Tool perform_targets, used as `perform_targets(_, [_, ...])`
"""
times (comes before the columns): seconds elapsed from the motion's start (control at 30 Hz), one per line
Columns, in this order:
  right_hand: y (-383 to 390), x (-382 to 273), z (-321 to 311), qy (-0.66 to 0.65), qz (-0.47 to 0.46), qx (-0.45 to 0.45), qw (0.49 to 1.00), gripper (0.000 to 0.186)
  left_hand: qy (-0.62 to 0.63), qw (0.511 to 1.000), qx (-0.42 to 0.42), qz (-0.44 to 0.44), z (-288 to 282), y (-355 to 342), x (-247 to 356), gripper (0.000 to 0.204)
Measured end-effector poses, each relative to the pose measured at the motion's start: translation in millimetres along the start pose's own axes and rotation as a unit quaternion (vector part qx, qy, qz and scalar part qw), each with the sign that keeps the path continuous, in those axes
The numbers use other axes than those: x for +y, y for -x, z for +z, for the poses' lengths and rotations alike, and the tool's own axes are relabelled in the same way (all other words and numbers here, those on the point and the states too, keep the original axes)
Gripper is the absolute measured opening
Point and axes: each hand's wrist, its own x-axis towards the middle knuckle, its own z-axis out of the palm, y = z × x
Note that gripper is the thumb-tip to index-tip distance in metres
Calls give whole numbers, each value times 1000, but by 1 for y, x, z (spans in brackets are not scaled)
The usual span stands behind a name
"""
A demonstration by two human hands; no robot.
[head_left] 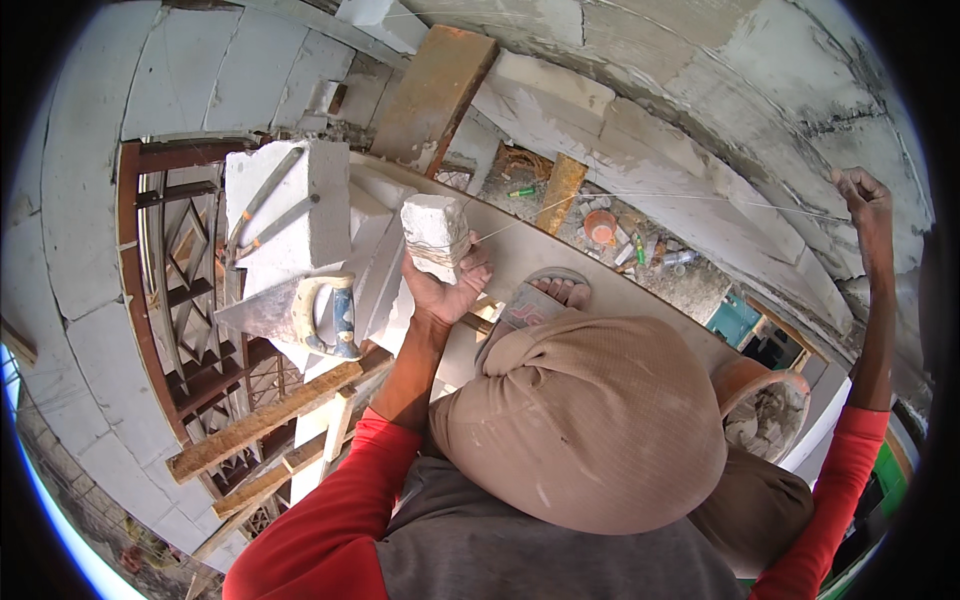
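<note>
My left hand (448, 285) grips a small white block (432, 232) with string wound round it. Thin string (705, 197) stretches from the block across to my right hand (866, 194), which is raised at the right with fingers closed on it. Just left of my left hand a hand saw (330, 315) with a cream-and-blue handle lies against pale blocks. Above it, on a large white block (320, 210), rests a pliers-like metal tool (255, 228) with long handles.
My knee and sandalled foot (550, 298) are on a narrow board (645, 335). A bucket (760, 420) of grey material is at the right, wooden slats (265, 420) and a brown grille (170, 290) at the left. Below lies rubble with a small orange tub (600, 227); block walls (80, 250) surround me.
</note>
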Motion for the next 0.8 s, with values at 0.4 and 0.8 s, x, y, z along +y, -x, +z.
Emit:
perform_targets(0.4, [-20,-1,2,93,-53,102,989,47,-18,986,-151,-73,25,-18,2,71])
perform_targets(0.8, [-18,230,95,-55,-114,-25,992,41,31,961,-271,-44,160,-46,-23,85])
